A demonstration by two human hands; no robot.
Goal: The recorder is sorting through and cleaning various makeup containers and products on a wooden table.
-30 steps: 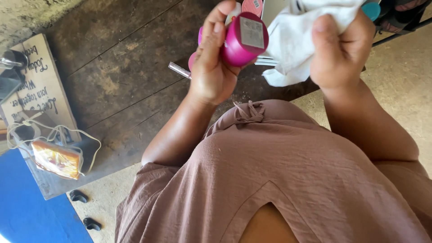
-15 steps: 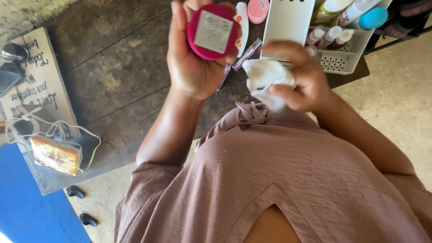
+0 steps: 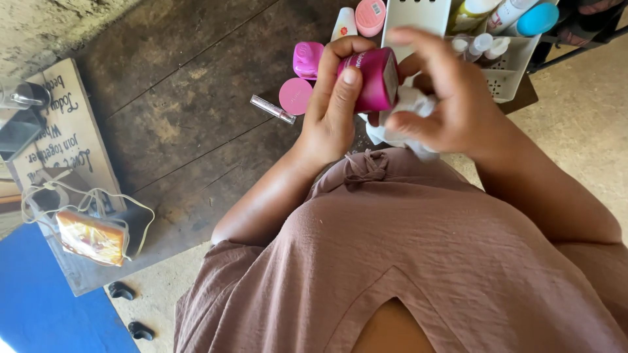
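At the far left a pale wooden sign (image 3: 55, 140) with dark script lay on the dark tabletop (image 3: 176, 98), an orange packet (image 3: 91, 237) beside it. The left hand (image 3: 333, 111) gripped a magenta jar (image 3: 373, 78) above the tabletop's near edge. The right hand (image 3: 451, 108) pressed a crumpled white cloth (image 3: 405, 114) against it, below a white basket (image 3: 500, 78) of bottles.

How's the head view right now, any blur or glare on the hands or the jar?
Head view: strong sunlight, sharp overall; right hand slightly motion-soft over the white cloth; magenta jar in the left hand shows a mild sheen; dark wooden table evenly lit.
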